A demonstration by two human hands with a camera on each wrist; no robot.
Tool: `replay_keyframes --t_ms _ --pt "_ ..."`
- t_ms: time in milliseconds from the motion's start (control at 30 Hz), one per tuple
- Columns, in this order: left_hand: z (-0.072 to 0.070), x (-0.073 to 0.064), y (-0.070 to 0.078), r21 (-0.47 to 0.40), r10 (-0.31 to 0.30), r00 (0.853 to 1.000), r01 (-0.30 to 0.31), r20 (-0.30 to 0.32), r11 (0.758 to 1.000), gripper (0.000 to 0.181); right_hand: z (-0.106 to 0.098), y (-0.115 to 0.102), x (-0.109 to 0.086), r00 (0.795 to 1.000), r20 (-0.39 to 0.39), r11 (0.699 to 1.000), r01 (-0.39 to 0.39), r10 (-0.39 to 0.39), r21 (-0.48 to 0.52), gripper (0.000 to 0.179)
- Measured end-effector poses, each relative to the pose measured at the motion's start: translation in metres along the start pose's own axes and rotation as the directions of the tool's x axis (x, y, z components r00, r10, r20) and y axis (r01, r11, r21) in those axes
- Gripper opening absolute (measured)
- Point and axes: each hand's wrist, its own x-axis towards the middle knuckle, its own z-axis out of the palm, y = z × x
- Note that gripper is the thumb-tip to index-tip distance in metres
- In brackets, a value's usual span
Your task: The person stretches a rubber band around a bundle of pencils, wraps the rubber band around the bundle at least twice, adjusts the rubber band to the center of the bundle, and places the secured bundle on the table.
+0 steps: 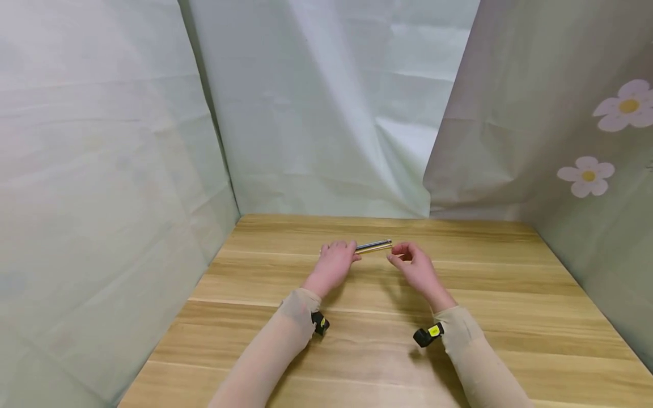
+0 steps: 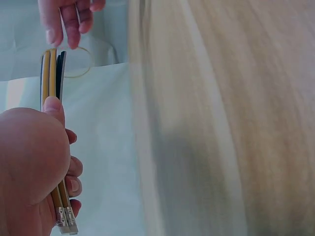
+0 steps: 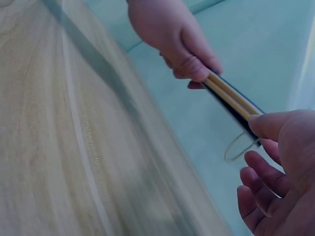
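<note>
My left hand [image 1: 334,265] grips a bundle of several pencils [image 1: 373,246], some yellow and some dark, around their middle. In the left wrist view, the pencils' ferrule ends [image 2: 65,216] stick out below the palm. The far ends of the bundle [image 3: 231,96] point toward my right hand [image 1: 418,272]. A thin, pale rubber band [image 3: 226,152] hangs in a loose loop at those ends. My right thumb and index finger are bent close around the bundle's end and pinch at the band, while the other fingers curl loosely. The fingers partly hide the pinch point.
Both hands are above a wood-grain table [image 1: 357,351]. Pale cloth walls [image 1: 326,113] enclose it at the back and sides, with flower prints [image 1: 586,177] on the right one. A small black camera [image 1: 427,335] is strapped to the right wrist, another [image 1: 320,323] to the left.
</note>
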Motion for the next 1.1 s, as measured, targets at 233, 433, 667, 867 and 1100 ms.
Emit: replay_keyframes --t_ms 233,433,667,867,1100 --pt "-0.006 -0.001 0.005 -0.045 0.006 1.0 -0.007 -0.017 0.999 0.024 0.004 0.001 -0.002 0.999 -0.014 0.999 -0.032 0.032 0.023 0.032" --pt "-0.007 -0.004 0.006 -0.114 -0.024 1.0 0.026 0.016 0.993 0.023 0.012 0.002 -0.005 1.0 0.022 1.0 -0.012 0.012 0.0 0.025" --pt "-0.006 -0.003 0.01 -0.123 -0.019 1.0 0.022 0.021 0.992 0.027 0.018 0.004 -0.006 0.999 0.02 0.999 0.047 -0.047 -0.013 0.023" --pt "-0.006 -0.001 0.013 -0.136 -0.012 1.0 0.015 0.023 0.991 0.027 0.019 0.004 -0.006 0.997 0.03 0.997 0.076 -0.075 -0.026 0.021" --pt "-0.006 0.002 0.018 -0.155 -0.022 0.999 0.026 0.031 0.988 0.029 0.02 0.0 -0.005 0.994 0.045 0.994 0.098 -0.096 -0.042 0.027"
